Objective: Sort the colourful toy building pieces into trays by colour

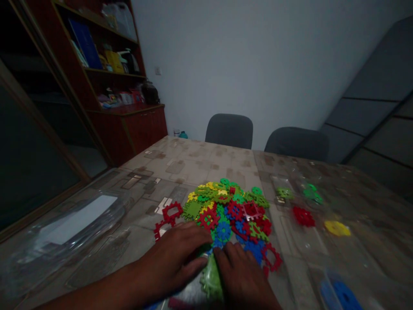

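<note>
At the bottom centre, a clear plastic bag (211, 280) with green and red pieces in it lies between my hands. My left hand (182, 252) curves over its left side, thumb lying across the plastic. Bent fingers of my right hand (240, 271) press on its right side. Just beyond them spreads a heap of interlocking plastic gear pieces, among them a blue gear (223, 231), a red square piece (209, 218) and a light green piece (192, 210). Some fingertips are hidden behind my hands and the pieces.
On the right lie a red piece (303, 216), a yellow piece (337, 228), green pieces (312, 193) and a clear container (329, 286) with blue pieces. Clear plastic packaging with a white sheet (77, 218) rests at left. Two grey chairs (229, 129) stand beyond the table.
</note>
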`<state>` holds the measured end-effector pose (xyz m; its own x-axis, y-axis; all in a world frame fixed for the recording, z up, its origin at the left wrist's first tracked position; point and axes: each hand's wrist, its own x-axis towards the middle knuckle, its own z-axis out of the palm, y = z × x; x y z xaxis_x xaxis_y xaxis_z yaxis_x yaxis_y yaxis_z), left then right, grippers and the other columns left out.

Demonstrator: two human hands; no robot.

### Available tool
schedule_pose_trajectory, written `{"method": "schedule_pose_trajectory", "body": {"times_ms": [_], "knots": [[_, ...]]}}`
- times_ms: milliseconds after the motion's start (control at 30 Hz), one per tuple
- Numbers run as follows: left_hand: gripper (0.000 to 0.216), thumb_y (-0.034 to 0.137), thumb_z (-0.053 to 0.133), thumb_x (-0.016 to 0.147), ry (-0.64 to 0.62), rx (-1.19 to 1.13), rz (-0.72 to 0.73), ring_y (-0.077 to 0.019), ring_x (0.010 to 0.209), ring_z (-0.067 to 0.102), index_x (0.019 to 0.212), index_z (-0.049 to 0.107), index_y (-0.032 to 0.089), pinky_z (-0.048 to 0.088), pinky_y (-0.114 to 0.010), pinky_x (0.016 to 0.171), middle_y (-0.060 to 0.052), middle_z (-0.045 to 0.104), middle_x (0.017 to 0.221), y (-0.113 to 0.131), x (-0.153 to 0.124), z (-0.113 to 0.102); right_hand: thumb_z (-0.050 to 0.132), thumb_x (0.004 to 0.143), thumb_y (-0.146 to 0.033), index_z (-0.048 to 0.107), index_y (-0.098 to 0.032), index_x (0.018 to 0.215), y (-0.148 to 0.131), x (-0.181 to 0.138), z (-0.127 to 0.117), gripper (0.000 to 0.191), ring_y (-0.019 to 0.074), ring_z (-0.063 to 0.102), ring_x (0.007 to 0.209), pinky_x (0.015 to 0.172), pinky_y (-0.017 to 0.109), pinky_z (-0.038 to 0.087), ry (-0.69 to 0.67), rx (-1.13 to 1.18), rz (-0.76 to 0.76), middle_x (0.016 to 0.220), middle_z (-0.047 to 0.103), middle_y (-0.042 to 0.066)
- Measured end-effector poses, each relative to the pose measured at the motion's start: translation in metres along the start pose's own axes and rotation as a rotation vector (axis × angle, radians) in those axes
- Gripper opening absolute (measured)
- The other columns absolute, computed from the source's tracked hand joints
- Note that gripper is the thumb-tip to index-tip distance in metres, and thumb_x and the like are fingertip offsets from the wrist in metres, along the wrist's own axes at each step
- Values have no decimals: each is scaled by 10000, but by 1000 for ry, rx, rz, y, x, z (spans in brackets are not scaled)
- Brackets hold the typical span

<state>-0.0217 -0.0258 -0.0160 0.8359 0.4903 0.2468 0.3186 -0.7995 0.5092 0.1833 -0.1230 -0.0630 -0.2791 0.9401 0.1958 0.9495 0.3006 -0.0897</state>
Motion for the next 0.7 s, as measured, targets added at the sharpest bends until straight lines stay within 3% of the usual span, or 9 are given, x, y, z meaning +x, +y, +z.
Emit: {"method": "schedule_pose_trajectory", "body": {"times_ms": [200,267,400,467,567,700], "knots": [[306,334,693,919,-145,-57,-76,-280,1053,642,1203,643,229,519,-431,940,-83,709,1143,4,1,-5,967,534,-301,655,-222,1233,9,7,-14,769,313,667,1012,822,369,520,-178,135,53,1155,721,88],[269,305,673,934,-113,-60,-81,-279,1067,636,1190,644,230,511,-437,952,-82,708,1152,4,2,-8,918,627,-330,665,-218,1220,12,9,-23,655,302,670,993,830,370,514,-197,173,78,1124,729,88],[211,231,582,992,-27,-87,-47,-248,1066,641,1197,631,235,504,-413,959,-72,714,1162,0,5,-15,611,933,-323,712,-239,1044,18,13,-44,172,257,692,865,755,343,495,-171,212,135,967,760,68],[208,234,554,1012,5,-87,-40,-238,1045,646,1206,628,242,507,-405,946,-65,718,1142,-2,6,-17,476,990,-272,701,-237,912,22,15,-53,241,233,686,794,710,326,487,-137,279,150,869,747,60],[217,229,532,1018,36,-75,-28,-234,1010,652,1210,633,234,512,-409,925,-64,723,1102,-4,6,-17,473,978,-243,666,-233,849,26,18,-58,232,205,663,787,711,300,492,-107,476,69,856,718,45],[221,211,513,1019,42,-69,-27,-229,1010,654,1198,642,224,516,-408,923,-67,724,1100,-6,5,-15,561,883,-118,682,-220,896,23,19,-49,159,160,680,811,715,238,480,-222,699,65,869,730,1]]}}
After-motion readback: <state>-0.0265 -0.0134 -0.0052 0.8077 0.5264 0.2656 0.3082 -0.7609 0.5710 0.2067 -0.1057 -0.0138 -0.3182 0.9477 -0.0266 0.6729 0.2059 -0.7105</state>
